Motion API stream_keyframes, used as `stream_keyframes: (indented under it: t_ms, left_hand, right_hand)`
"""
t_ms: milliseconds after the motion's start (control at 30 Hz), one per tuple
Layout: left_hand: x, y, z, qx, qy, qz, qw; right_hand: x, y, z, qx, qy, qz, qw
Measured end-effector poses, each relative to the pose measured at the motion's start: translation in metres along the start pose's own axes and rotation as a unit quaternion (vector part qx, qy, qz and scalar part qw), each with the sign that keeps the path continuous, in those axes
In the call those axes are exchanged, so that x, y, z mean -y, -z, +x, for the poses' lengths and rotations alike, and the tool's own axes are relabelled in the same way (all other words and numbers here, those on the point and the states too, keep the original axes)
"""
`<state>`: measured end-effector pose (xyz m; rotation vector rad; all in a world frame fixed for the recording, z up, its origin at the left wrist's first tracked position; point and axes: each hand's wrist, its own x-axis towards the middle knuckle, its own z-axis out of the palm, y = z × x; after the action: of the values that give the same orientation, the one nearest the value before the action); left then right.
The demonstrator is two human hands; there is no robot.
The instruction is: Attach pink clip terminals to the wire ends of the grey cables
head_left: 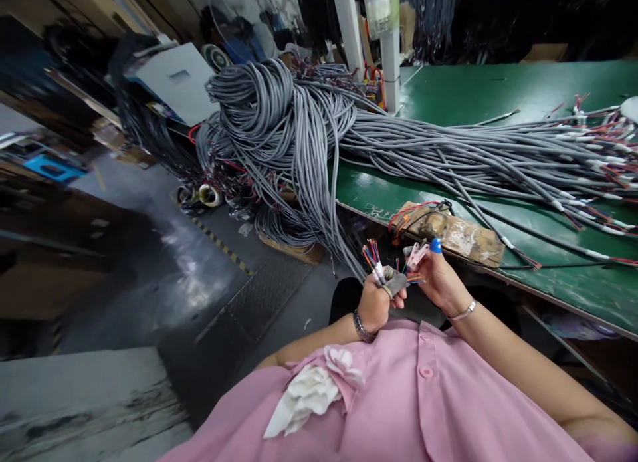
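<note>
My left hand is closed round the ends of grey cables, with fanned thin coloured wires standing up above it. Grey tape or cloth covers part of its fingers. Close beside it, my right hand has a blue covering on the thumb tip and pinches a pale pink clip near more coloured wires. A thick bundle of grey cables hangs over the table edge down towards my left hand.
Many grey cables lie across the green table, their stripped ends at the right. A wooden block sits at the table's front edge. White posts rise behind. A light grey box stands at the left.
</note>
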<state>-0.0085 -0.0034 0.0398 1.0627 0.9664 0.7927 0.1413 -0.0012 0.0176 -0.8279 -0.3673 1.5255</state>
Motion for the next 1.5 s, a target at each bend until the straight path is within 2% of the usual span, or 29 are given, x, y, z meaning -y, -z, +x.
stream_keyframes:
  t_ms: [133,200,267,333,467,633,700,767,833,933,1067,1167,1233,1300,1367,1500]
  left_hand:
    - [0.004,0.004,-0.003,0.003,-0.002,0.003,1.000]
    - [0.006,0.006,-0.005,0.012,0.000,0.007,1.000]
    - [0.007,0.008,-0.006,0.026,0.007,0.018,0.999]
    - [0.007,0.009,-0.008,0.044,0.015,0.040,0.998]
    - [0.006,0.009,-0.007,0.105,0.030,0.087,0.990]
    - [0.009,0.009,-0.003,0.192,0.054,0.147,0.969]
    - [0.010,0.010,-0.002,0.187,0.056,0.149,0.969]
    - [0.012,0.011,-0.001,0.159,0.056,0.131,0.977]
    - [0.014,0.012,0.001,0.118,0.054,0.101,0.986]
    - [0.019,0.011,0.003,0.070,0.044,0.063,0.995]
    - [0.020,0.009,0.004,0.071,0.044,0.051,0.995]
    - [0.017,0.011,0.002,0.127,0.047,0.054,0.989]
    - [0.016,0.015,0.000,0.176,0.045,0.069,0.981]
    - [0.016,0.019,-0.001,0.202,0.040,0.092,0.974]
    - [0.017,0.021,-0.002,0.190,0.031,0.101,0.976]
    - [0.021,0.020,-0.002,0.134,0.024,0.053,0.989]
  right_hand:
    - [0.006,0.016,-0.006,0.075,-0.082,-0.011,0.994]
    - [0.010,0.024,-0.010,0.115,-0.137,-0.040,0.983]
    - [0.013,0.028,-0.013,0.152,-0.159,-0.083,0.972]
    - [0.016,0.028,-0.016,0.174,-0.150,-0.129,0.965]
    - [0.019,0.015,-0.022,0.175,-0.115,-0.204,0.956]
    - [0.022,0.004,-0.032,0.229,-0.070,-0.287,0.927]
    - [0.022,0.007,-0.034,0.200,-0.019,-0.319,0.926]
    - [0.021,0.014,-0.034,0.148,0.022,-0.337,0.929]
    - [0.017,0.023,-0.035,0.103,0.028,-0.330,0.938]
    - [0.005,0.031,-0.040,0.081,-0.001,-0.286,0.955]
    - [-0.010,0.021,-0.048,0.038,0.035,-0.232,0.971]
    - [-0.008,0.008,-0.049,0.050,0.040,-0.225,0.972]
    - [-0.003,0.003,-0.047,0.077,0.016,-0.241,0.967]
    - [0.001,0.001,-0.043,0.101,-0.013,-0.263,0.959]
    - [0.003,0.000,-0.039,0.110,-0.030,-0.282,0.953]
    - [0.002,0.000,-0.034,0.099,-0.026,-0.286,0.953]
